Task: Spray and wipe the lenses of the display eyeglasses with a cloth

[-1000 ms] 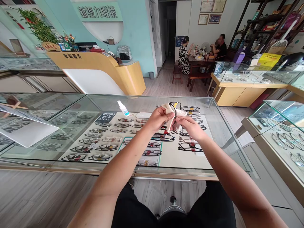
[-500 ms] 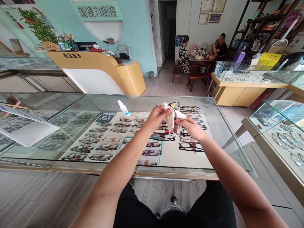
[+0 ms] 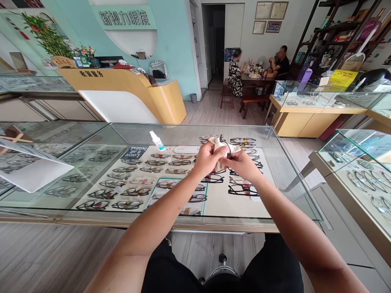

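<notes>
Above the glass counter (image 3: 244, 223), my hands are close together around a crumpled white cloth (image 3: 216, 142) and a dark-framed pair of eyeglasses (image 3: 228, 147). My left hand (image 3: 208, 159) is closed on the cloth, thumb pressed over it. Closed fingers of my right hand (image 3: 243, 166) grip the eyeglasses at the right, against the cloth's edge. Cloth and fingers hide most of the lenses. A white spray bottle (image 3: 157, 141) with a blue label stands on the glass, left of my hands.
Rows of eyeglasses (image 3: 136, 192) lie inside the counter beneath the glass. A white panel (image 3: 36, 171) stands at the left. Another display case (image 3: 363, 162) is at the right. Beyond are a reception desk (image 3: 122, 93) and two people at a table (image 3: 255, 81).
My right hand has drawn in against my left. The cloth, spread over the eyeglasses before, is now bunched between my fingers, and the eyeglasses have turned and sit lower. The view has shifted slightly.
</notes>
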A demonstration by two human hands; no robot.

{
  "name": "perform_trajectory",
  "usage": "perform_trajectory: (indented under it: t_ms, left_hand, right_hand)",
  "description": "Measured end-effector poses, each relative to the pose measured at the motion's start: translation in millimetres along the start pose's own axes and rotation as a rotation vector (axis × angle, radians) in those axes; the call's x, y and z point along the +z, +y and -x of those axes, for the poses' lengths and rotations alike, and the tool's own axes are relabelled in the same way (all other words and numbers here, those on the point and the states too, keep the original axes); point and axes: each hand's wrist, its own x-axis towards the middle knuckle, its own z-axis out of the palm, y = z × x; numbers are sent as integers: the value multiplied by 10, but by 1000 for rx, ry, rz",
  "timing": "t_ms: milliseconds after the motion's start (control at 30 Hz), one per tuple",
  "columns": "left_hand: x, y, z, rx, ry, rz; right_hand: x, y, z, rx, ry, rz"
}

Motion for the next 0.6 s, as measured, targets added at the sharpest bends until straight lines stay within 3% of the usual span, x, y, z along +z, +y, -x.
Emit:
perform_trajectory:
  t_ms: [167, 300, 433, 600]
  left_hand:
    - [61, 15, 31, 21, 77, 47]
    - [32, 31, 9, -28, 83, 146]
    - [8, 71, -10, -1, 139, 180]
    - [-39, 143, -7, 8, 71, 164]
  right_hand:
    - [26, -21, 17, 45, 41, 34]
    - [-26, -232, 89, 1, -3, -57]
    - [-104, -371, 154, -26, 34, -181]
    - [-173, -323, 162, -29, -19, -205]
